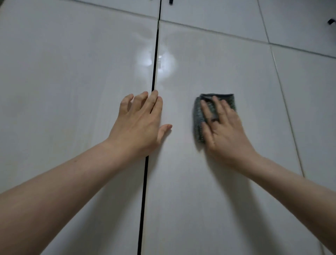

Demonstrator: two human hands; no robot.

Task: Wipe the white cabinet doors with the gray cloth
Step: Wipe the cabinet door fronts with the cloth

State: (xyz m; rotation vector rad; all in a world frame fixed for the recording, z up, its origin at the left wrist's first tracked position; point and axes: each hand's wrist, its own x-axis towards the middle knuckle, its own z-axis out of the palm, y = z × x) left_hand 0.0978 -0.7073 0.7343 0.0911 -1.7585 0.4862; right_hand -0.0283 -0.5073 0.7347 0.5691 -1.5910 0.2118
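Two glossy white cabinet doors fill the view, the left door [72, 91] and the right door [227, 200], split by a dark vertical gap [145, 173]. My right hand [223, 131] presses a folded gray cloth [198, 116] flat against the right door, fingers spread over it. My left hand [140, 125] lies flat across the gap, fingers apart, its fingertips at the edge of the right door and its thumb on the right door. It holds nothing.
Further white door panels lie above a horizontal seam [236, 34] and to the right of a vertical seam [287, 112]. Dark handles show at the top edge [171, 2] and top right [331, 21]. A bright light reflection [156, 61] sits above my hands.
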